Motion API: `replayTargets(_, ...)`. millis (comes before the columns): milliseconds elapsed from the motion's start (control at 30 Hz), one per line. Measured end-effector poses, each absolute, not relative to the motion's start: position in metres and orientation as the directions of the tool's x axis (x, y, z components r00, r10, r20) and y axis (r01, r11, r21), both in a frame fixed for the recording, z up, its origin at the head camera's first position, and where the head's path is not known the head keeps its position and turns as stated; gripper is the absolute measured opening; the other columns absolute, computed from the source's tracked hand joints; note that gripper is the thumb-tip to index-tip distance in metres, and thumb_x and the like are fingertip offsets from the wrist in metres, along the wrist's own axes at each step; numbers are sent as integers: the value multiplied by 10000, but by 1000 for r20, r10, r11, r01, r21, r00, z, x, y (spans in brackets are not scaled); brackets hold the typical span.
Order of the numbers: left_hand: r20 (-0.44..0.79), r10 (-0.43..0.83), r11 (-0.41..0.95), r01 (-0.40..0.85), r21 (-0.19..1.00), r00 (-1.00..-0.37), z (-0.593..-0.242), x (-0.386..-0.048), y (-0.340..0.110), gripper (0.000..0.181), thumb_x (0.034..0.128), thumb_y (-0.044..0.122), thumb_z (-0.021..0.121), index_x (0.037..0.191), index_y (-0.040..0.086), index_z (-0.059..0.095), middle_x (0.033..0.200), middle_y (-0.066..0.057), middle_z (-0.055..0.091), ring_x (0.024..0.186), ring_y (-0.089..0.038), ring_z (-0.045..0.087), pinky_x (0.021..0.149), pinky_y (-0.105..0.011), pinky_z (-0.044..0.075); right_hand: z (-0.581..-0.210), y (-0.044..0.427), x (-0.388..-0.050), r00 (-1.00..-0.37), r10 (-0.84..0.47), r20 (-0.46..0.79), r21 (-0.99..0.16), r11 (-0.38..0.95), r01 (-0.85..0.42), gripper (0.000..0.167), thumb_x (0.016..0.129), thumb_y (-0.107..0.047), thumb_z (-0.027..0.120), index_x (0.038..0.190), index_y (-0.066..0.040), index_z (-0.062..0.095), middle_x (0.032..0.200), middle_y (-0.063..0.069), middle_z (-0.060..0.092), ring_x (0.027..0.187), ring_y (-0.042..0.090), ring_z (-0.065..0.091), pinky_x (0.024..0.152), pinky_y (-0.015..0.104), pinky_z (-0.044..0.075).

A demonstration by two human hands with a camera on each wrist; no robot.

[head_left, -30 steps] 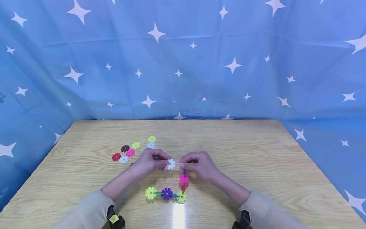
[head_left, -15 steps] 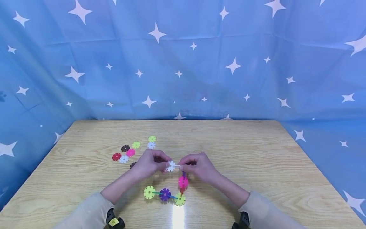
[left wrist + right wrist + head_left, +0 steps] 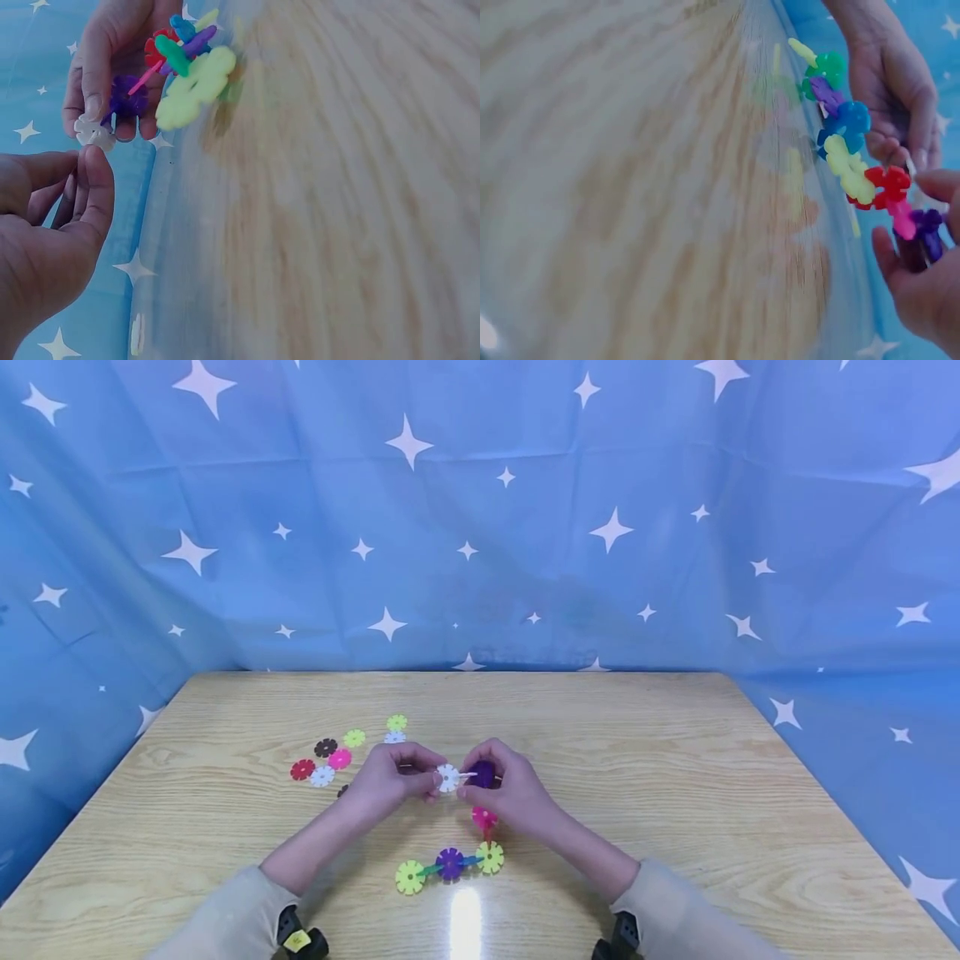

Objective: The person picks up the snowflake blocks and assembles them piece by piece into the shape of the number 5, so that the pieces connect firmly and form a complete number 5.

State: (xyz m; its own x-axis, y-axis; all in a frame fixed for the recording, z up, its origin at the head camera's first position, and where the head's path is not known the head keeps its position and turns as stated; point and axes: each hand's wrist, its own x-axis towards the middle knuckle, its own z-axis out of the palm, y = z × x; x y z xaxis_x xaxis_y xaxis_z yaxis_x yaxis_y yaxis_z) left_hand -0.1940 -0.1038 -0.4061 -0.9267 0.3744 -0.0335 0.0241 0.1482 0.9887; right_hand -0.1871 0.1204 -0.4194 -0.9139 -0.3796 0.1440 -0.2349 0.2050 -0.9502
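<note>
Between the thumb and fingers of my left hand (image 3: 392, 781) is a white snowflake disc (image 3: 447, 777), its notched face toward the head camera. A second white piece (image 3: 467, 774), seen edge-on, joins it to a purple disc (image 3: 483, 774). My right hand (image 3: 513, 789) grips the chain around that purple disc, thumb in front. Below it the chain runs through a pink disc (image 3: 484, 817) and a red one (image 3: 487, 835), then turns left through yellow-green, blue, purple (image 3: 450, 864) and green discs to a yellow-green end disc (image 3: 410, 877). The right fingers partly hide the joint.
Loose discs lie at the left rear of the wooden table (image 3: 637, 735): red (image 3: 302, 769), black (image 3: 326, 747), pink (image 3: 340, 759), white (image 3: 322, 776) and yellow-green (image 3: 354, 738). Another black disc (image 3: 342, 791) is partly behind the left hand. A blue starred curtain (image 3: 525, 577) hangs behind.
The right hand has turned and risen slightly, bringing the purple disc face-on. The chain's lower row has swung right and up, its left end now lower. The left hand keeps pinching the white disc.
</note>
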Motion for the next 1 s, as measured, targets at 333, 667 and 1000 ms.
replayTargets(333, -47, 381, 91, -13, 996, -924, -406, -192, -107, 269, 909, -45, 701, 1169, -106, 664, 1033, -178, 716, 863, -259, 733, 837, -403, 610, -421, 113, -187, -932, -343, 119, -941, 260, -216, 437, 830, 5, 814, 1221, -22, 620, 1083, 73, 664, 1073, 270, 675, 940, 329, 560)
replayTargets(667, 5, 347, 222, 88, 971, -938, -411, -201, -131, 318, 884, -20, 736, 1185, -108, 677, 1024, -201, 719, 884, -267, 721, 794, -346, 615, -423, 112, -186, -931, -352, 94, -943, 268, -197, 359, 841, -15, 817, 1161, -44, 657, 1058, 64, 664, 1062, 263, 688, 887, 279, 573)
replayTargets(1000, 56, 104, 416, 95, 904, -993, -407, -239, -194, 319, 912, -7, 720, 1204, -120, 662, 1022, -199, 727, 837, -194, 698, 705, -262, 593, -424, 108, -182, -928, -361, 87, -936, 290, -201, 377, 818, -42, 847, 1152, -62, 673, 1063, 47, 655, 1004, 221, 641, 855, 276, 569)
